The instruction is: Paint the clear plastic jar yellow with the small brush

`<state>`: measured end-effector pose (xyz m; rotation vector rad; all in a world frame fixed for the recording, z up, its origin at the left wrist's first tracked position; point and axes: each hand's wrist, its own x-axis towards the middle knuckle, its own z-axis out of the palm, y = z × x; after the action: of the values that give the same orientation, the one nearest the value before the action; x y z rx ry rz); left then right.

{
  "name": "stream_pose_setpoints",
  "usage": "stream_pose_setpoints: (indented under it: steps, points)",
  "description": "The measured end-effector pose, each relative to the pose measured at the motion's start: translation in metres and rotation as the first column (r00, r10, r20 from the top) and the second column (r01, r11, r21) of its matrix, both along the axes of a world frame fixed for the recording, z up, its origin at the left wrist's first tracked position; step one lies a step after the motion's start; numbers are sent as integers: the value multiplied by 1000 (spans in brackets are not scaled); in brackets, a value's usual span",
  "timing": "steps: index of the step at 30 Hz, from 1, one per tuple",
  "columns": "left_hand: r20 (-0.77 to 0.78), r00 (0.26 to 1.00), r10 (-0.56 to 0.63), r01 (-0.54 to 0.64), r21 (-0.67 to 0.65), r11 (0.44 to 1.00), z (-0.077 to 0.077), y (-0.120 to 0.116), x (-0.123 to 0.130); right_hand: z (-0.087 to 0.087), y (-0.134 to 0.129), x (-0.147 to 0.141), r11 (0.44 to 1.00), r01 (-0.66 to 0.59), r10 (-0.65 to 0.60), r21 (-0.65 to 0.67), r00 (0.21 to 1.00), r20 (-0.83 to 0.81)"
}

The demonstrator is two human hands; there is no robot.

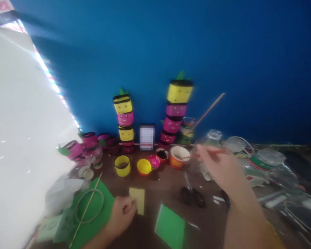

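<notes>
My right hand (220, 167) is closed around a thin reddish paintbrush (193, 156). The brush's far end reaches into a white-lined, red-and-yellow paper cup (176, 162). My left hand (123, 212) is curled, its fingers pressed at the left edge of a small yellow piece of paper or foam (140, 200) lying on the brown table. Motion blur softens the brush and the right fingers. Near the cup stand a small pot of dark paint (162, 157), a pink paint pot (153, 162) and a yellow pot (144, 167).
Black-handled scissors (193, 196) and a green sheet (170, 226) lie in front. Left are a larger green sheet (103, 190), a stick and a ring (101, 209). Two stacks of yellow and pink face cups (126, 133) (173, 123) stand by the blue wall. Cut plastic bottles (268, 158) crowd the right.
</notes>
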<state>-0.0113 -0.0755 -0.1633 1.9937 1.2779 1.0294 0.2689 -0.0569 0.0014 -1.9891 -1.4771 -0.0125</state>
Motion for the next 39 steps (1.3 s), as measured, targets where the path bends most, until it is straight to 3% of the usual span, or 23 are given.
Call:
stream_pose_setpoints:
  steps: [9,13,22,28,39]
  points:
    - [-16,1000,14,-14,44,999,4,0,1,16,-13,-3,994,111,-111,-16,994,-10]
    - [-14,1000,5,-5,40,999,4,0,1,21,-18,-5,995,84,-86,-57,996,-35]
    - [-9,1000,3,-3,22,1000,2,0,0,22,-22,-6,1000,19,-19,-6,998,-55]
    - [-23,1000,13,-13,13,1000,-2,0,-1,28,-24,-9,994,79,-86,-79,991,-100]
    - [-2,1000,-10,10,5,1000,-3,0,-1,27,-22,-11,981,192,-194,-33,978,-73]
